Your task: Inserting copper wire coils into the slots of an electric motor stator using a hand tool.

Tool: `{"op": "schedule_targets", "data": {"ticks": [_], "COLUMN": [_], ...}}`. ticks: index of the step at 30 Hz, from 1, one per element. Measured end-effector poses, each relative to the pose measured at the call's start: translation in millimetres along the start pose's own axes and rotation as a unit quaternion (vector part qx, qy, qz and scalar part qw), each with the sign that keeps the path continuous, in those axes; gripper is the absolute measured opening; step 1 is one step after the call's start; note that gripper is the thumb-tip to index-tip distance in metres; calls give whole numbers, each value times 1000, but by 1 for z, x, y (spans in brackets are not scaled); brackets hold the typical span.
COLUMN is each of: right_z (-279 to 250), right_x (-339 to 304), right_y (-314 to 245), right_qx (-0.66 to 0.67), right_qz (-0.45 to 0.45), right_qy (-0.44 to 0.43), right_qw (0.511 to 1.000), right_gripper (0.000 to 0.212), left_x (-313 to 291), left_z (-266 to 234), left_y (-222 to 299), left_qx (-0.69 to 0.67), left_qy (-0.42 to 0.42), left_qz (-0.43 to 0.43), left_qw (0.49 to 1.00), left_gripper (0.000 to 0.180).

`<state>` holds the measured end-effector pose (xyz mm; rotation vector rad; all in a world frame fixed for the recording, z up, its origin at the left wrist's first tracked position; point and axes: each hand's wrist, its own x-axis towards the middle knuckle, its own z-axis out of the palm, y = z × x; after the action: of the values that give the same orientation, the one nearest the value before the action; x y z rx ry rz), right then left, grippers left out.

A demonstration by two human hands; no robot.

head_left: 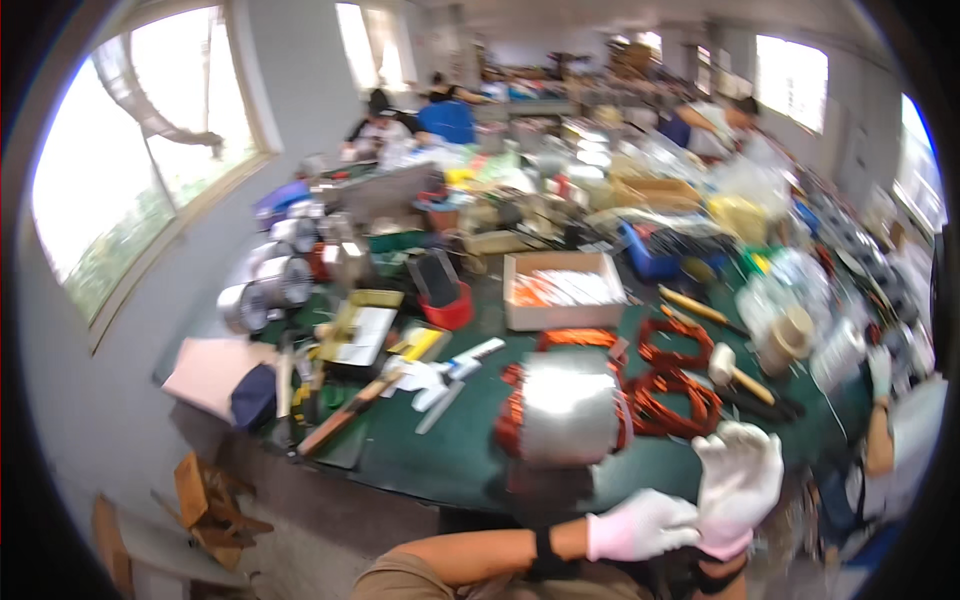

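Observation:
Both my hands wear white gloves and hover over the near edge of the green table [450,450]. My right hand [742,478] is raised with its back to me, fingers loosely apart and holding nothing. My left hand [640,525] reaches across and pinches the right glove near the wrist; a black strap circles my left wrist. Just beyond the hands stands a silver motor stator [565,410] with orange copper windings at both ends. Neither hand touches it.
Loose copper wire coils [675,385] and a pale mallet [735,372] lie right of the stator. Behind are a cardboard box [563,290], a red bin [450,308], a tape roll [790,335], hand tools and metal cylinders [265,285]. Other people work at the far end.

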<state>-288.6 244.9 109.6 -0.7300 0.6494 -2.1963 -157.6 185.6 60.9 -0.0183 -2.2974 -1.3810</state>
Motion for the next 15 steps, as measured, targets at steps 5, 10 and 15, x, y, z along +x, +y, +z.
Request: {"op": "schedule_targets", "data": {"ticks": [5,10,15], "right_z": [4,3,-28], "right_x": [11,10,9], "right_y": [30,17,5], "right_qx": [30,-57,-118], "right_qz": [44,65,136], "right_qy": [-94,-88,-153], "right_qw": [994,992,972], "right_gripper": [81,104,101], "left_x": [-15,-7,-7], "left_z": [-19,-2,-16], "left_y": [-8,-6,21], "left_qx": [92,129,132], "left_qy": [-55,-80,113], "left_qz": [-47,-63,-36], "left_qw": [993,986,984], "left_gripper": [24,19,35]}}
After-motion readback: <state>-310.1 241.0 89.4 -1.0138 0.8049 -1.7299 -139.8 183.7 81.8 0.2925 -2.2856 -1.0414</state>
